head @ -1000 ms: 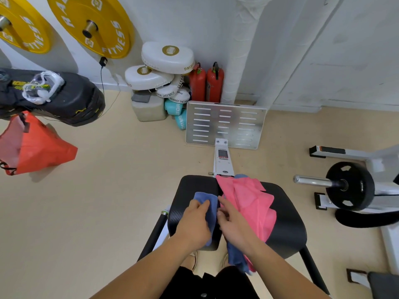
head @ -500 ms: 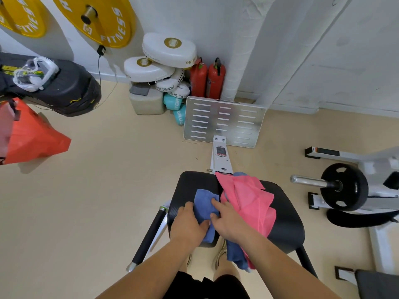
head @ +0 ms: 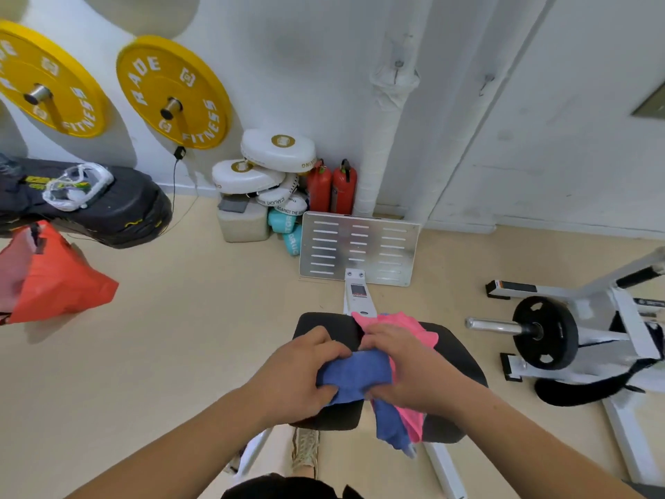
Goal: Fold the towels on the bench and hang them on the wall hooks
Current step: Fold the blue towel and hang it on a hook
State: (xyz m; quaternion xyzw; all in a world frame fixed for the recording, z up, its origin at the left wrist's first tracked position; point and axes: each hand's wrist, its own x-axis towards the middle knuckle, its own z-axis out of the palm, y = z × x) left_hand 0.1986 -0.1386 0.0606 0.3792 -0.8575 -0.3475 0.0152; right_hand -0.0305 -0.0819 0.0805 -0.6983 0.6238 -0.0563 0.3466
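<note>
Lower centre of frame: left hand (head: 298,372) and right hand (head: 408,369) pinch a bunched blue towel (head: 354,376) on the bench (head: 324,327); its dangling tail could drag the loose pink towel (head: 403,318) off the edge.

White wall (head: 324,66) is running across the back, lighting even. Two yellow weight plates (head: 172,91) are hanging on pegs at its left. White wrapped pipe (head: 388,138) is dropping to the beige floor (head: 180,336). Two red fire extinguishers (head: 333,187) are standing at its foot, with white boxing pads (head: 277,149) piling up just beside them. Black plate (head: 545,338) is sitting on a bar in the white rack (head: 611,311) at right.
</note>
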